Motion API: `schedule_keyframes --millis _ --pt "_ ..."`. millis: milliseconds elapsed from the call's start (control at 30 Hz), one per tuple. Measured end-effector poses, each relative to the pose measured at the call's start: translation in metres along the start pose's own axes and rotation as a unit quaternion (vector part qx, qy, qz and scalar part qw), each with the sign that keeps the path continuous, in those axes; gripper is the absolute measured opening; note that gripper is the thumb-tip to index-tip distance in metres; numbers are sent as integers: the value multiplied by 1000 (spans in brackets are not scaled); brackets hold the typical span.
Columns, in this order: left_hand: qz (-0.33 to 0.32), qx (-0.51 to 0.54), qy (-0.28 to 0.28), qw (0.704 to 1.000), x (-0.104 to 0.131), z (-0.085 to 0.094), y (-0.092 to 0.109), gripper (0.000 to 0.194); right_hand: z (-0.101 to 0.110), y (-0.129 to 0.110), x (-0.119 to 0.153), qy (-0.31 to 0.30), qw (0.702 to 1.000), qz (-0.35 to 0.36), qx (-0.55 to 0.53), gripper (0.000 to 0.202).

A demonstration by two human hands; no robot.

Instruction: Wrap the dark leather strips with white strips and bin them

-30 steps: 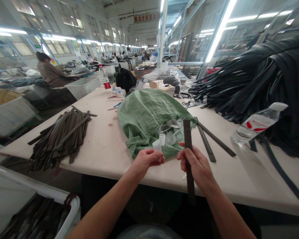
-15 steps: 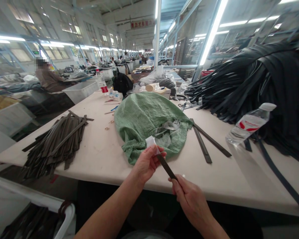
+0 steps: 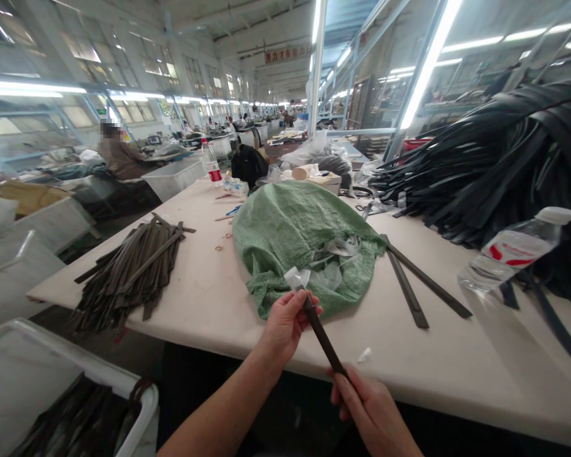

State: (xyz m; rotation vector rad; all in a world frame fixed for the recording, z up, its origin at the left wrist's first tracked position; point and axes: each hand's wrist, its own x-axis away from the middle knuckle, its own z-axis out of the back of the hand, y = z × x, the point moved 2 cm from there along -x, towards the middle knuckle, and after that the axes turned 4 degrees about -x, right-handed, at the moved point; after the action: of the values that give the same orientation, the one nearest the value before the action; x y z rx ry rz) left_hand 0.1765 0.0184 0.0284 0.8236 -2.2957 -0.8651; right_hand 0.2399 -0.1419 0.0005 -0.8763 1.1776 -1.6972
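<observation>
A dark brown strap (image 3: pixel 324 336) runs slantwise between my two hands over the table's front edge. My left hand (image 3: pixel 288 317) pinches its upper end, where a white piece of film or tape (image 3: pixel 297 277) sticks up beyond the fingertips. Lower down and to the right, my right hand (image 3: pixel 356 397) is closed round the strap. Just behind my left hand lies a green woven sack (image 3: pixel 299 222) with clear plastic showing in its opening. Two similar straps (image 3: pixel 423 279) rest to the right of the sack.
A pile of brown straps (image 3: pixel 136 270) lies at the left. A tilted bottle (image 3: pixel 514 247) stands beside a large heap of black straps (image 3: pixel 518 158) at the right. A white bin (image 3: pixel 143 412) with straps is at lower left. A person (image 3: pixel 118 152) sits far left.
My right hand has moved down the strap, so more of it shows between my hands. The view has shifted left, and a small white scrap on the table is now uncovered.
</observation>
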Motion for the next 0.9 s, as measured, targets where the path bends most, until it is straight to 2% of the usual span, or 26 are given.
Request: schedule_keyframes --millis 100,200,267,367,433,500,633,700,800,900 --pt "-1 -61 -27 998 9 5 -17 31 0 11 5 5 999 -30 -32 46" --pt "42 -153 -132 979 23 3 -40 28 4 8 0 33 998 -25 -52 46" --pt "44 -164 -160 972 24 0 -40 30 5 2 -4 50 997 -12 -53 45" --pt "-29 -100 -86 991 14 -2 -16 34 0 -2 -6 42 998 -3 -54 46" --pt "-66 -84 -46 993 9 -3 -5 33 -4 -2 -8 41 998 0 -55 47" --pt "-56 -109 -48 991 10 -3 -8 30 -5 -3 -11 53 997 6 -57 46" --pt "-13 -165 -89 982 22 -1 -24 29 -2 -4 -16 54 997 25 -53 44" --pt "-40 -146 -82 985 20 -2 -15 33 -3 -3 -15 41 998 32 -40 44" --pt "-103 -76 -34 991 10 -5 7 34 -7 0 -13 22 999 38 -20 44" --pt "-78 -67 -24 994 9 -7 4 29 -7 3 -16 19 999 34 -16 44"
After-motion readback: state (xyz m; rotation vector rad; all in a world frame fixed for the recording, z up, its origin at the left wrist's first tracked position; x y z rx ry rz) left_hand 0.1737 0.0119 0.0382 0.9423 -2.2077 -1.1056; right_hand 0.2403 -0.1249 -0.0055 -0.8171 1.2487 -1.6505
